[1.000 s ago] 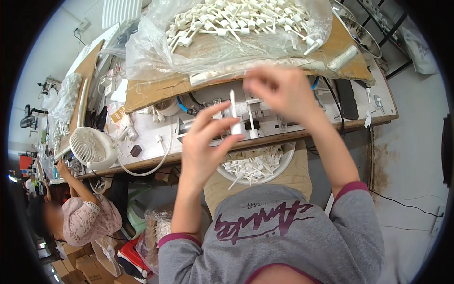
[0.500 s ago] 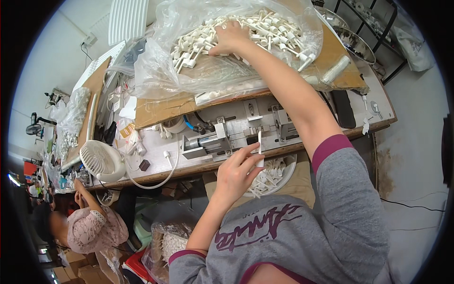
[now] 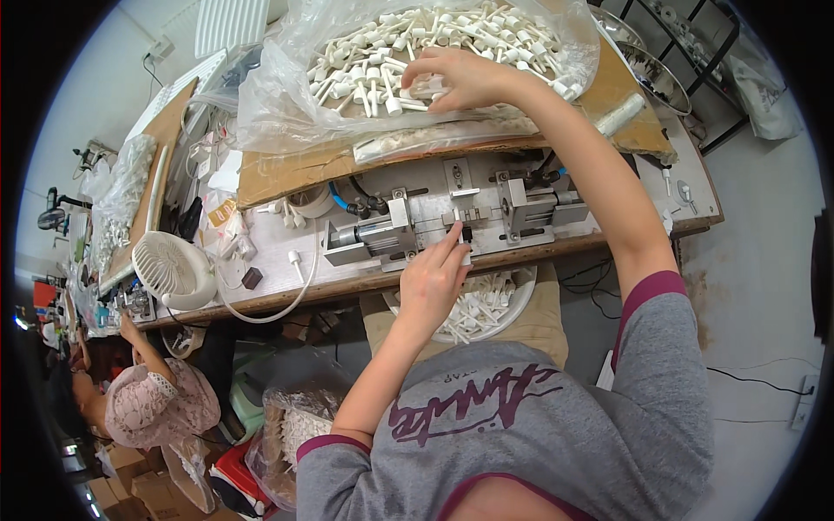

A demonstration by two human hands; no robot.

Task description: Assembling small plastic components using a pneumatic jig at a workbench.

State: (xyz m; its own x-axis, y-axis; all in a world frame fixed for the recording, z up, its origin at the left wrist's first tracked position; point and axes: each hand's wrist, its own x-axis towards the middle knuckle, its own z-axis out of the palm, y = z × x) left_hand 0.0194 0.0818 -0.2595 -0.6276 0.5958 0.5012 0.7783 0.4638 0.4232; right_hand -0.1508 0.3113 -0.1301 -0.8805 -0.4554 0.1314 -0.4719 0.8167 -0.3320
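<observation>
White, slender-stemmed piece (image 3: 466, 259) lies at the fingertips of the left hand (image 3: 430, 286), at the front of the metal fixture (image 3: 476, 214). The fingers of this hand are narrow, closed about the piece; the index fingertip lies along its stem, and the wider end shows just beside the lower fingers. Whether the stem is fully seated cannot be told, as the fingers cover part of it.

The right hand (image 3: 473, 82) is above the near side of the pile of white pieces (image 3: 373, 74). Its thumb and forefinger are curled, with a moderate gap between them; whether they grip a piece cannot be told.

Compared with half a second ago, the left hand has moved its piece from above the bowl to the fixture. The right hand, previously farther into the pile, has drawn back toward the person.

One silver cylinder unit (image 3: 373, 236) stands left of the fixture, another to its right. The pile lies on clear plastic sheeting (image 3: 278, 113) over cardboard (image 3: 278, 176). Below the table edge, a bowl (image 3: 524, 300) over the lap contains similar pieces. A white fan (image 3: 174, 271) stands at left, near a seated co-worker (image 3: 161, 404).
</observation>
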